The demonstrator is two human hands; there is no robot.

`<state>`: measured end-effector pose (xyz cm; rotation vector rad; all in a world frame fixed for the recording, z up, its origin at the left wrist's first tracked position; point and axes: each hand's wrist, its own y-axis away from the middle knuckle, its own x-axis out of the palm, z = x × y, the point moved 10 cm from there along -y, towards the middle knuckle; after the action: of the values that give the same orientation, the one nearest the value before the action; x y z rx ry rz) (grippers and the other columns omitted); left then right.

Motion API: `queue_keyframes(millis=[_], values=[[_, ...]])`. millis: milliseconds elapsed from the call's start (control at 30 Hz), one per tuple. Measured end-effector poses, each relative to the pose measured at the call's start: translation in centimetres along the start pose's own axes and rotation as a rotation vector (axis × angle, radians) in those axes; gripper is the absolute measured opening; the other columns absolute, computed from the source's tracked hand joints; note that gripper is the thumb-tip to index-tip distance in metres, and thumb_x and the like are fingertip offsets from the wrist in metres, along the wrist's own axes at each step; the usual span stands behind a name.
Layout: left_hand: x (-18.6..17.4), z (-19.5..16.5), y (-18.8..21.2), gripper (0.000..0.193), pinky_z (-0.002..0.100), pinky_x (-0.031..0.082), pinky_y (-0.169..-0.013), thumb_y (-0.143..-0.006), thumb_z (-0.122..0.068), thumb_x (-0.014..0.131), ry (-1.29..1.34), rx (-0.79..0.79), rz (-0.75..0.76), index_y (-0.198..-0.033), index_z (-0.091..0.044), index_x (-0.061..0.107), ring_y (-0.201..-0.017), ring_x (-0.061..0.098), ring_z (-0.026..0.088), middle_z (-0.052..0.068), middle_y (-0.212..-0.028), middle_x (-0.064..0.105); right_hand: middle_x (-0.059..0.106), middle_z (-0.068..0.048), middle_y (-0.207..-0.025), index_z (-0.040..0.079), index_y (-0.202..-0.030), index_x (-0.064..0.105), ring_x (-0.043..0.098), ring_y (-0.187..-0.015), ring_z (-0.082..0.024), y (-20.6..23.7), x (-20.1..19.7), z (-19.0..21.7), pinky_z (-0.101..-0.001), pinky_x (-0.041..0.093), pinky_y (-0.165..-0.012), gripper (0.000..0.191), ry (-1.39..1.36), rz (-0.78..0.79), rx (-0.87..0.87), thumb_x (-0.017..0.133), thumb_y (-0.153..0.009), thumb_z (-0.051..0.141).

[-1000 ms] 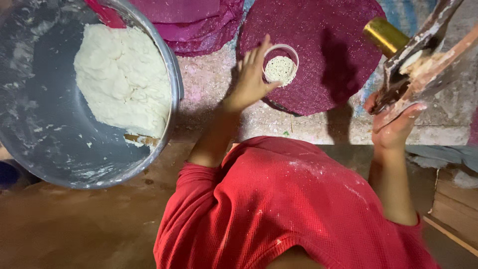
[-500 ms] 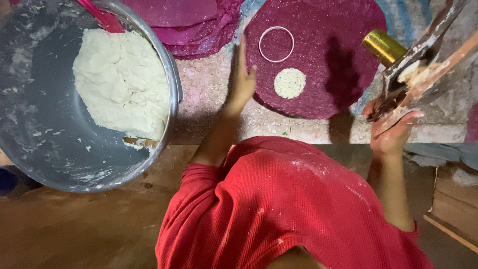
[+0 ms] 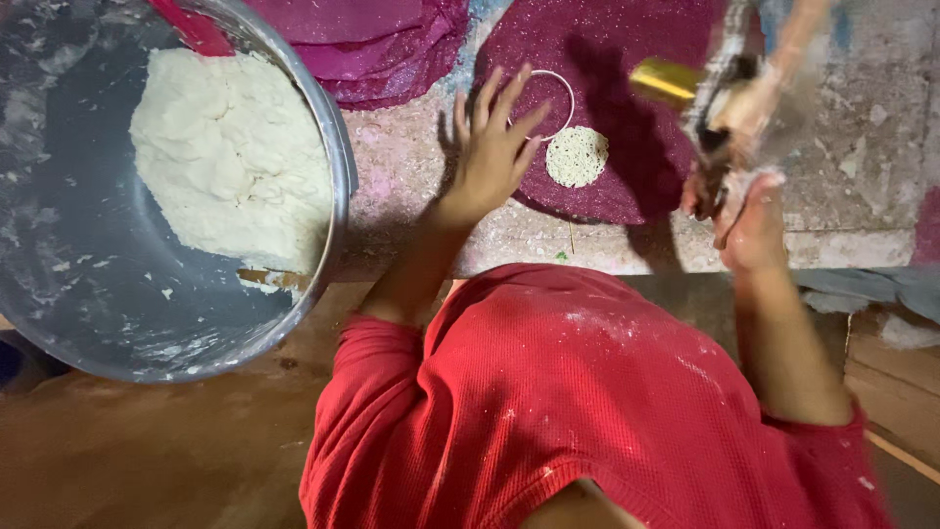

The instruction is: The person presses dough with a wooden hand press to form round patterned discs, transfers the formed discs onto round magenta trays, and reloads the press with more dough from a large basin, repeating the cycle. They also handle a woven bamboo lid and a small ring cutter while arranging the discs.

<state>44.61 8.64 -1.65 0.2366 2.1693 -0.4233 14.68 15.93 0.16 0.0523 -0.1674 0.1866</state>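
Note:
My left hand (image 3: 490, 147) is open with fingers spread, resting at the left edge of a round magenta mat (image 3: 627, 59). Its fingertips touch a thin white ring (image 3: 560, 86) lying on the mat. Just right of the hand sits a small round disc of pale noodle strands (image 3: 577, 157). My right hand (image 3: 749, 220) is closed on the handles of a blurred press with a brass cylinder (image 3: 671, 80), held above the mat's right side.
A big metal bowl (image 3: 338, 176) at the left holds a mass of white dough (image 3: 235, 167) and a red spatula (image 3: 191, 24). More magenta mats (image 3: 382, 39) are stacked at the top. My red shirt fills the bottom.
My left hand lifted the ring off the noodle disc, set it down farther up the mat, and now lies open beside it. The press in my right hand has swung left.

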Motion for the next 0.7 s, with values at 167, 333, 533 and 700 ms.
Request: queue_keyframes(millis=[167,333,533,700], values=[[-1.5,-0.2,-5.8,0.069,0.051,0.026,-0.130,-0.098,-0.063,0.041,2.102,-0.053,0.097,-0.140,-0.011,0.059,-0.142,0.050,0.026,0.015,-0.148,0.054,0.065,-0.014,-0.088,0.002,-0.112,0.059,0.066,-0.075,-0.022,-4.1,3.4,-2.3,-0.0441,0.061,-0.071,0.084,0.439,0.334,0.570,0.019,-0.100,0.074],[-5.0,0.8,-9.5,0.062,0.039,0.044,-0.112,-0.103,-0.069,0.043,2.382,0.173,-0.135,-0.090,-0.009,0.057,-0.096,0.060,0.020,0.004,-0.090,0.058,0.072,-0.012,-0.076,0.006,-0.100,0.065,0.071,-0.066,-0.023,-8.5,5.9,0.7,-0.0472,0.062,-0.071,0.079,0.711,0.399,0.860,0.021,-0.094,0.071],[-6.5,6.8,-9.8,0.050,0.039,0.050,-0.094,-0.109,-0.057,0.040,2.533,0.327,-0.423,-0.082,-0.017,0.052,-0.079,0.057,0.016,-0.002,-0.077,0.054,0.071,-0.016,-0.073,-0.005,-0.084,0.071,0.071,-0.066,-0.028,-14.4,10.2,4.0,-0.0485,0.059,-0.074,0.091,1.241,0.377,0.592,0.032,-0.103,0.075],[-5.9,9.8,-9.0,0.051,0.036,0.054,-0.085,-0.107,-0.059,0.038,2.505,0.384,-0.440,-0.084,-0.016,0.054,-0.073,0.057,0.014,-0.003,-0.074,0.054,0.072,-0.017,-0.071,-0.008,-0.078,0.073,0.073,-0.068,-0.029,-14.9,12.9,2.6,-0.0454,0.058,-0.079,0.095,1.288,0.433,0.480,0.032,-0.105,0.073]])
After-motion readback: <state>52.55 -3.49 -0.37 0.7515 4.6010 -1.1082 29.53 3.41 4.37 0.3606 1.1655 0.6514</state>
